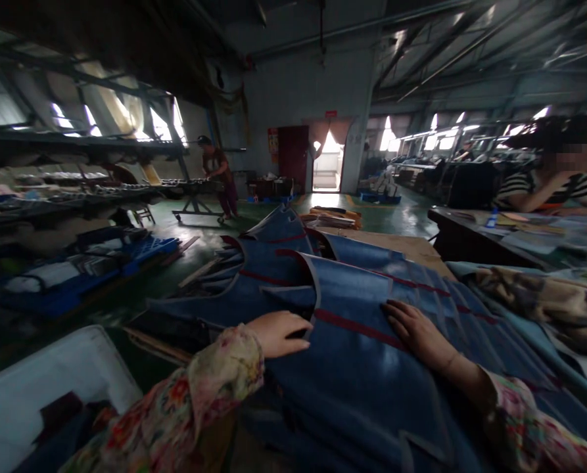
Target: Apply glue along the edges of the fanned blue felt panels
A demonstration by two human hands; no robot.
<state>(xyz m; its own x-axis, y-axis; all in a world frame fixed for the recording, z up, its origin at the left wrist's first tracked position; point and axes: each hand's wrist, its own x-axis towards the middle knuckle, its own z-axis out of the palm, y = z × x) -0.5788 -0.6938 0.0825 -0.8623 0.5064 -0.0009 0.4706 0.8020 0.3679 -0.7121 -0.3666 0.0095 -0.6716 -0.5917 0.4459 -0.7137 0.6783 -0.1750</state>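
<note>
A stack of blue mats (352,341) with red stripes and grey edging lies across the table in front of the person, fanned out toward the far end. The right hand (416,328) rests palm down on the top mat, fingers spread and flat, pressing rather than gripping — nothing is enclosed in it. Its wrist bends back toward a floral sleeve (524,427) coming in from the lower right. The left hand (281,332) reaches in from the lower left, knuckles up, fingers curled over the mat's left edge; the fingertips are hidden against the dark gap there, so whether they pinch the edge cannot be told. The two hands lie near each other, apart, on the same top mat.

Further mats (278,230) curl upward at the far end of the pile. To the right, patterned fabric (534,295) lies just beside the stack. Beyond it a seated person in a striped top (554,187) leans on a dark table (470,230). At left, a white bin (56,387) stands near the floral left sleeve, blue pallets (140,253) lie on the green floor, and another person (219,174) stands by a cart — well away.
</note>
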